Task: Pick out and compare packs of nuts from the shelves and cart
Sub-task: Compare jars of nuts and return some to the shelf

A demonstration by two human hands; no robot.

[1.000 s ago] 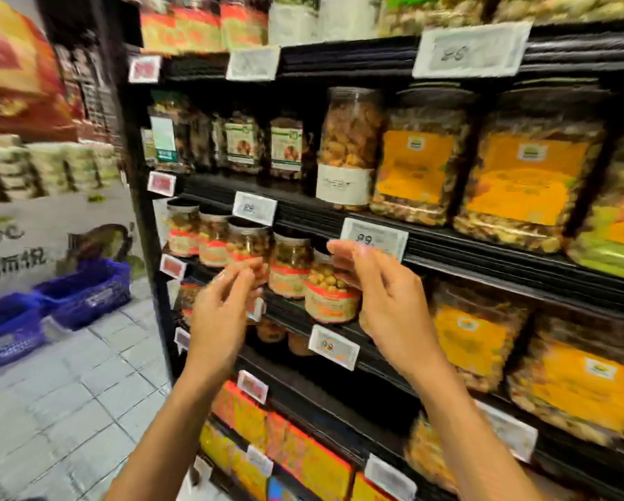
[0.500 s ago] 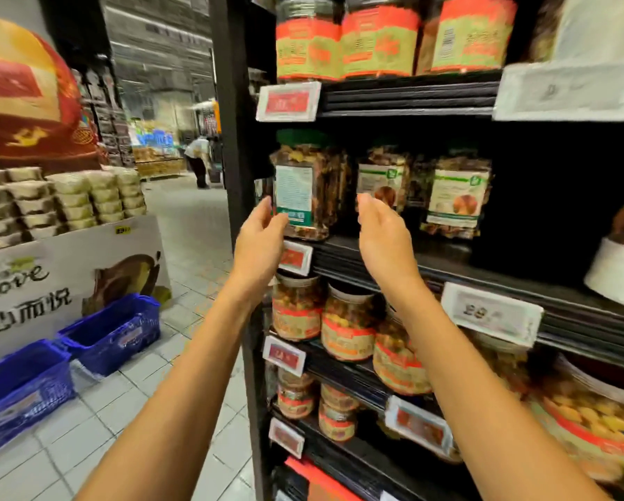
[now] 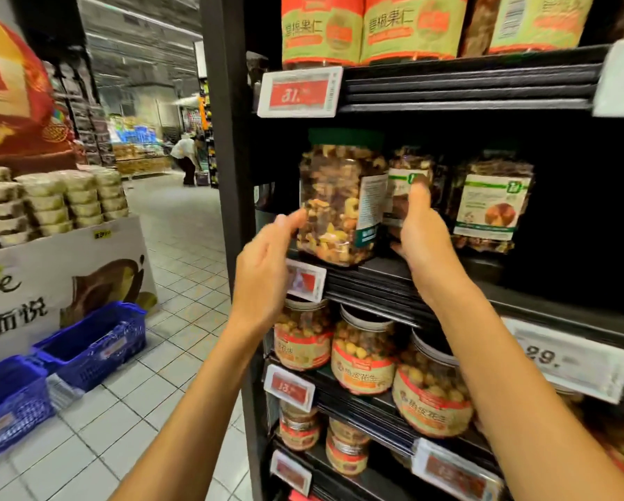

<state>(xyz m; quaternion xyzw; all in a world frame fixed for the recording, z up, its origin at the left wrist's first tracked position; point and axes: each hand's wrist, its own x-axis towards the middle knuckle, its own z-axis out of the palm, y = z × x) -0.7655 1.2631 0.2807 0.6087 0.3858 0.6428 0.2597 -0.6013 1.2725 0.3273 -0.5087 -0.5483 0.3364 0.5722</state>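
On shelf [image 3: 372, 289], nut jar [image 3: 334, 197] between hands [image 3: 263, 273] [image 3: 424, 244]

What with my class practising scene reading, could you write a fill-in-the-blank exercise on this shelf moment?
1. The left hand and right hand flank a clear jar whose lid is ____.
2. The red price tag on the shelf edge above it shows a number beginning with ____.
3. On the floor tiles to the left stand ____ shopping baskets.

Missing words: green; 31; blue.
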